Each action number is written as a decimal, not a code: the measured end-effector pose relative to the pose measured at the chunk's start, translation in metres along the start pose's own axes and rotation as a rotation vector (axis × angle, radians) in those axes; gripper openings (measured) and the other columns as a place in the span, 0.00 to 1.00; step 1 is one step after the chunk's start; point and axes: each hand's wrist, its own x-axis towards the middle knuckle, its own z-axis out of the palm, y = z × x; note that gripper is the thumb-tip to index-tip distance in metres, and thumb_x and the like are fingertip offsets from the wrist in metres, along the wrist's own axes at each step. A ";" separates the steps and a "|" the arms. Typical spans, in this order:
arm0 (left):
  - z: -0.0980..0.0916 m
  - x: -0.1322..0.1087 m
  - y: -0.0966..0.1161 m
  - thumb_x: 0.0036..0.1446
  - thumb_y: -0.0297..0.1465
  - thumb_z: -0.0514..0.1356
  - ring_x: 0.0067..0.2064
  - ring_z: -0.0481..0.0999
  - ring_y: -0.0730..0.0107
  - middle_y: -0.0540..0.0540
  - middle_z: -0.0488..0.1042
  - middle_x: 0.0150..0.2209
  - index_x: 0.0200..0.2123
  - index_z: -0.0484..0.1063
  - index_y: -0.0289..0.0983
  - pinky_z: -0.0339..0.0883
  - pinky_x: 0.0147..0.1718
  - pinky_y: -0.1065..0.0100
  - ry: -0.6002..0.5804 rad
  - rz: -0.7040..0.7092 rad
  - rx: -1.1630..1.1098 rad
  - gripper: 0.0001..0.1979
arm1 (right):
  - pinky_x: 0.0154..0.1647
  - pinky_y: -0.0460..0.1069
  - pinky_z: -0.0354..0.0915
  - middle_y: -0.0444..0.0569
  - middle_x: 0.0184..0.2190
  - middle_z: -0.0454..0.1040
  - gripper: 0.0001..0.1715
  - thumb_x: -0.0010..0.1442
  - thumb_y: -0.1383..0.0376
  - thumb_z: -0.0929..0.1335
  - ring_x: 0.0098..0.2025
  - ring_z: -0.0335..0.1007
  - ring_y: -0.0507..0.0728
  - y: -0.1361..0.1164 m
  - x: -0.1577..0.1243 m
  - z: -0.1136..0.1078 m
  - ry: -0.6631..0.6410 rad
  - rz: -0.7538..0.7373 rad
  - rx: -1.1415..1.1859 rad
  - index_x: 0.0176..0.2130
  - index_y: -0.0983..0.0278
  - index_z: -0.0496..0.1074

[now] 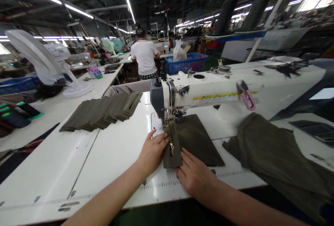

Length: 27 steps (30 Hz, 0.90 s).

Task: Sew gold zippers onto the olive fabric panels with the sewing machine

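Observation:
On the white sewing table (78, 170), my left hand (153, 151) grips the left edge of an olive fabric strip (172, 153) carrying a brass-coloured zipper (170, 139). The strip lies over a wider olive cloth panel (200, 140), and its top end runs under the presser foot (167, 123) of an industrial sewing machine (167, 97). My right hand (194, 173) lies flat beside the strip, its fingertips at the strip's right edge. Needle and stitches are hidden.
A fanned stack of olive fabric pieces (101, 112) lies left of the machine, and a heap of olive cloth (273, 160) lies right. Pink thread snips (246, 95) rest on the machine arm. Ahead, a co-worker in a white shirt (144, 57) sits near a blue crate (185, 64).

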 end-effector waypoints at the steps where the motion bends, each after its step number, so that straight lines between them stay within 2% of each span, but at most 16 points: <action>1: 0.000 0.000 0.001 0.53 0.21 0.53 0.50 0.70 0.64 0.40 0.72 0.47 0.45 0.68 0.33 0.53 0.55 0.52 -0.005 -0.013 -0.003 0.15 | 0.49 0.57 0.63 0.60 0.41 0.72 0.15 0.57 0.76 0.59 0.46 0.65 0.63 0.000 0.000 0.002 -0.016 0.019 -0.004 0.39 0.72 0.73; 6: -0.002 0.004 0.003 0.50 0.23 0.56 0.48 0.71 0.65 0.42 0.72 0.46 0.44 0.69 0.35 0.55 0.54 0.54 -0.014 -0.054 -0.002 0.15 | 0.45 0.54 0.67 0.62 0.40 0.72 0.14 0.57 0.75 0.62 0.44 0.67 0.63 0.005 0.000 0.006 -0.098 0.039 0.013 0.42 0.76 0.71; 12: -0.003 0.002 0.009 0.51 0.23 0.56 0.45 0.73 0.65 0.43 0.74 0.44 0.42 0.70 0.36 0.57 0.53 0.54 0.020 -0.049 0.015 0.13 | 0.43 0.52 0.68 0.59 0.32 0.74 0.16 0.57 0.78 0.58 0.39 0.69 0.60 0.010 0.003 0.000 -0.120 -0.097 0.004 0.31 0.72 0.73; 19: 0.003 -0.004 0.021 0.57 0.25 0.52 0.42 0.75 0.63 0.39 0.75 0.42 0.39 0.71 0.31 0.59 0.52 0.53 0.091 -0.015 0.067 0.10 | 0.40 0.52 0.68 0.59 0.33 0.74 0.15 0.57 0.77 0.59 0.37 0.69 0.61 0.006 -0.003 0.001 -0.015 -0.026 0.031 0.33 0.74 0.74; 27: 0.004 0.003 0.013 0.60 0.26 0.49 0.43 0.74 0.63 0.40 0.74 0.42 0.40 0.70 0.33 0.58 0.53 0.52 0.088 0.001 0.102 0.11 | 0.41 0.51 0.68 0.58 0.33 0.74 0.15 0.58 0.76 0.59 0.36 0.69 0.60 0.014 0.003 0.006 -0.007 0.015 0.051 0.34 0.74 0.74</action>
